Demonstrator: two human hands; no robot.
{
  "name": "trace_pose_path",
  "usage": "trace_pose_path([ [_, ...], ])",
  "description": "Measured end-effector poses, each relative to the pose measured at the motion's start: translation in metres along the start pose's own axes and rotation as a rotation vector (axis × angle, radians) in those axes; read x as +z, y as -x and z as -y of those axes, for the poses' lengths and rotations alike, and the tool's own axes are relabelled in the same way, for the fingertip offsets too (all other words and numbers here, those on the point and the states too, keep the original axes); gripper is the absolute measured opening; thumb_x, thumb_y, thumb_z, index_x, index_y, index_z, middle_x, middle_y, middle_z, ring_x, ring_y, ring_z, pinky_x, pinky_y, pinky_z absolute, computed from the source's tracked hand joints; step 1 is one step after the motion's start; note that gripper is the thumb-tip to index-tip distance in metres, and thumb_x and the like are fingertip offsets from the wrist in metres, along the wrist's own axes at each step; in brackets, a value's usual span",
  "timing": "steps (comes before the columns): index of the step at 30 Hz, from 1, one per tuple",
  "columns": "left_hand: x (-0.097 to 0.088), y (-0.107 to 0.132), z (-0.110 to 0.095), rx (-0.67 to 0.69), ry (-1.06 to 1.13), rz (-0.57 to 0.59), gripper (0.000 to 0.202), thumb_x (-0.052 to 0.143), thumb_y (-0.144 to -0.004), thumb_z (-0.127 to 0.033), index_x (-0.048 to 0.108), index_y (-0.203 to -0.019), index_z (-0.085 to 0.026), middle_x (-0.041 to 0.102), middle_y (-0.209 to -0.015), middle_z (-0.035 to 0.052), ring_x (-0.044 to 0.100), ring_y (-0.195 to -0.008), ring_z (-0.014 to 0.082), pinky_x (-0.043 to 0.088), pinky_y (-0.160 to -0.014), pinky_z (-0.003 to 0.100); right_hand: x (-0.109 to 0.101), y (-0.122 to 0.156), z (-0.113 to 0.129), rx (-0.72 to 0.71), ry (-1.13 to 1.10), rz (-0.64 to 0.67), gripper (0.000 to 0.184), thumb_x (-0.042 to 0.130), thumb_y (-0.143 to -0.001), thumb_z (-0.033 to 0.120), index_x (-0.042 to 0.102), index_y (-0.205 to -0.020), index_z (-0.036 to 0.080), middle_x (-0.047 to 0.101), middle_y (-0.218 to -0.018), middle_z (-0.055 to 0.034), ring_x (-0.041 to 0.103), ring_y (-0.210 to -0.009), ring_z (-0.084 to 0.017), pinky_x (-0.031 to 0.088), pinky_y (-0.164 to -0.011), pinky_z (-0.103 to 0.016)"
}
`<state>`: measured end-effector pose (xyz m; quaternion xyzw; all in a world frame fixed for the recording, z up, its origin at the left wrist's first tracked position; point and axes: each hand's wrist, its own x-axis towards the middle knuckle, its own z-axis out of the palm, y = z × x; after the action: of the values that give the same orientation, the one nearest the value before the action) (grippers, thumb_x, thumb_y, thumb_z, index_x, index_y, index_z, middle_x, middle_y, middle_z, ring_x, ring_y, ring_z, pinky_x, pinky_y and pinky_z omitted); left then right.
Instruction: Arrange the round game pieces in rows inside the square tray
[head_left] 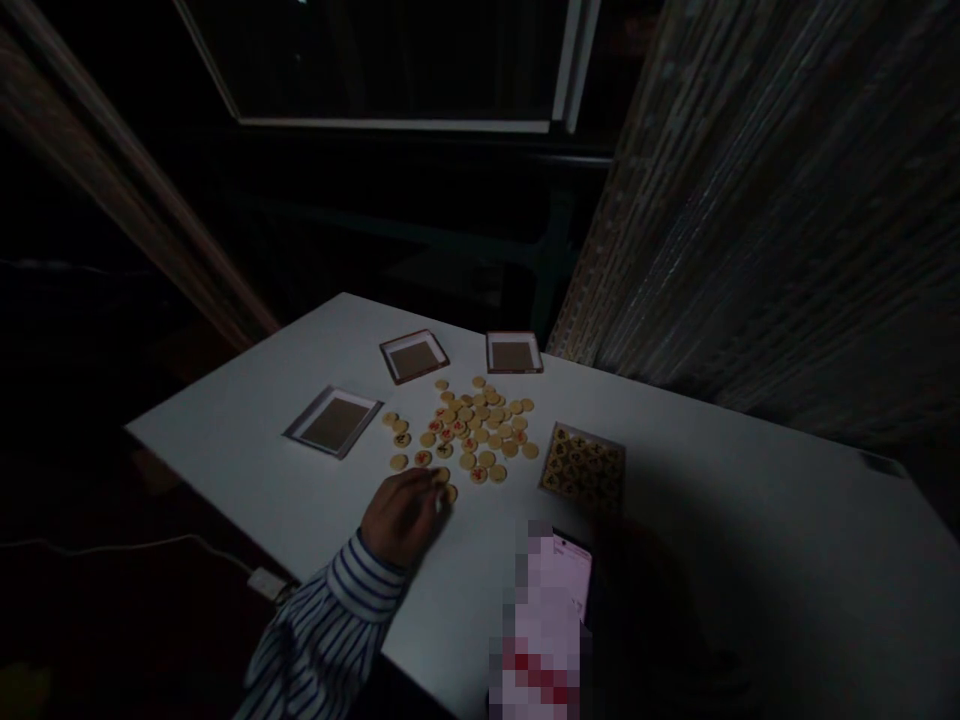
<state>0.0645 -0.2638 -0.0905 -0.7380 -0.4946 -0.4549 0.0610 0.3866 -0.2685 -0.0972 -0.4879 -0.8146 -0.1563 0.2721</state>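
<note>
The left hand in its blue striped sleeve reaches over the white bench from the near left. Its fingers are bunched together at the near edge of a loose pile of round Chinese chess pieces. Two pieces sit right at the fingertips, touching them, but I cannot tell if they are gripped. The pile lies just past the hand and to its right. Most pieces lie flat, and some show red marks.

To the right of the pile is a square box of pieces. Far from the hand are two flat brown-lined trays, and a third tray lies left of the pile. Near the bench edge is a phone, partly blurred. The right hand cannot be made out in the dark.
</note>
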Motion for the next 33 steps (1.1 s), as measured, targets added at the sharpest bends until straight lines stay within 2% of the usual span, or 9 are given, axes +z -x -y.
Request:
trace_pose_path([
  [2, -0.001, 0.002, -0.005, 0.034, 0.043, 0.056, 0.022, 0.059, -0.074, -0.009, 0.058, -0.095, -0.016, 0.065, -0.096, 0.0105, 0.06, -0.09, 0.018, 0.052, -0.076, 0.034, -0.002, -0.001, 0.005, 0.012, -0.018, -0.038, 0.031, 0.036, -0.089, 0.034, 0.063, -0.086, 0.018, 0.061, -0.063, -0.0068, 0.056, -0.055, -0.017, 0.041, -0.051, -0.028],
  [5, -0.002, 0.002, -0.014, 0.088, 0.093, 0.14, 0.022, 0.058, -0.075, -0.011, 0.058, -0.097, -0.016, 0.066, -0.095, 0.0092, 0.06, -0.089, 0.0184, 0.052, -0.075, 0.034, -0.01, -0.006, 0.016, 0.092, -0.074, 0.04, 0.027, 0.04, -0.088, 0.034, 0.063, -0.084, 0.019, 0.061, -0.064, -0.0061, 0.057, -0.061, -0.017, 0.044, -0.059, -0.03],
  [6, -0.002, 0.0, -0.016, 0.083, 0.102, 0.14, 0.021, 0.058, -0.076, -0.011, 0.058, -0.096, -0.016, 0.066, -0.094, 0.0088, 0.06, -0.089, 0.0183, 0.052, -0.075, 0.035, -0.013, -0.009, 0.02, 0.108, -0.101, 0.067, 0.027, 0.04, -0.089, 0.034, 0.063, -0.084, 0.019, 0.061, -0.065, -0.006, 0.057, -0.063, -0.017, 0.045, -0.06, -0.03],
  [10, 0.004, -0.017, -0.021, 0.002, 0.103, 0.147, 0.014, 0.057, -0.078, -0.017, 0.06, -0.092, -0.017, 0.065, -0.094, 0.0081, 0.059, -0.089, 0.0188, 0.051, -0.076, 0.036, -0.017, -0.018, 0.027, 0.144, -0.138, 0.026, 0.027, 0.038, -0.089, 0.033, 0.062, -0.088, 0.021, 0.064, -0.074, -0.0068, 0.058, -0.069, -0.018, 0.047, -0.062, -0.032],
  [13, 0.013, -0.036, -0.021, -0.048, 0.091, 0.204, 0.016, 0.055, -0.081, -0.023, 0.061, -0.094, -0.018, 0.063, -0.099, 0.0083, 0.057, -0.093, 0.0198, 0.049, -0.081, 0.038, -0.018, -0.028, 0.028, 0.161, -0.103, 0.006, 0.027, 0.038, -0.089, 0.031, 0.062, -0.094, 0.021, 0.065, -0.082, -0.0081, 0.058, -0.076, -0.02, 0.047, -0.066, -0.034],
  [16, 0.024, -0.046, -0.018, -0.053, 0.068, 0.187, 0.018, 0.055, -0.081, -0.027, 0.061, -0.095, -0.017, 0.062, -0.1, 0.0087, 0.056, -0.095, 0.0208, 0.048, -0.083, 0.039, -0.021, -0.041, 0.03, 0.142, -0.082, 0.007, 0.026, 0.038, -0.089, 0.026, 0.063, -0.091, 0.019, 0.064, -0.081, -0.0091, 0.058, -0.076, -0.02, 0.047, -0.066, -0.035],
  [22, 0.035, -0.032, -0.009, -0.016, 0.051, 0.214, 0.021, 0.054, -0.08, -0.027, 0.06, -0.098, -0.018, 0.061, -0.107, 0.0101, 0.056, -0.098, 0.0231, 0.047, -0.083, 0.041, -0.025, -0.067, 0.027, 0.037, -0.064, 0.129, 0.026, 0.038, -0.087, 0.02, 0.064, -0.094, 0.017, 0.065, -0.09, -0.0113, 0.057, -0.084, -0.021, 0.046, -0.069, -0.036],
  [26, 0.034, -0.028, -0.008, -0.004, 0.024, 0.267, 0.024, 0.055, -0.079, -0.028, 0.059, -0.1, -0.017, 0.057, -0.115, 0.0119, 0.053, -0.105, 0.0255, 0.045, -0.086, 0.044, -0.025, -0.088, 0.024, 0.035, -0.08, 0.206, 0.027, 0.038, -0.089, 0.026, 0.063, -0.093, 0.016, 0.064, -0.086, -0.0099, 0.057, -0.084, -0.02, 0.045, -0.072, -0.034],
  [33, 0.036, -0.027, -0.006, -0.008, -0.056, 0.285, 0.023, 0.055, -0.079, -0.028, 0.06, -0.098, -0.016, 0.056, -0.116, 0.0131, 0.051, -0.107, 0.0276, 0.045, -0.088, 0.046, -0.014, -0.113, 0.04, -0.058, -0.149, 0.338, 0.024, 0.042, -0.087, 0.025, 0.059, -0.102, 0.017, 0.063, -0.083, -0.0075, 0.057, -0.075, -0.017, 0.042, -0.067, -0.029],
])
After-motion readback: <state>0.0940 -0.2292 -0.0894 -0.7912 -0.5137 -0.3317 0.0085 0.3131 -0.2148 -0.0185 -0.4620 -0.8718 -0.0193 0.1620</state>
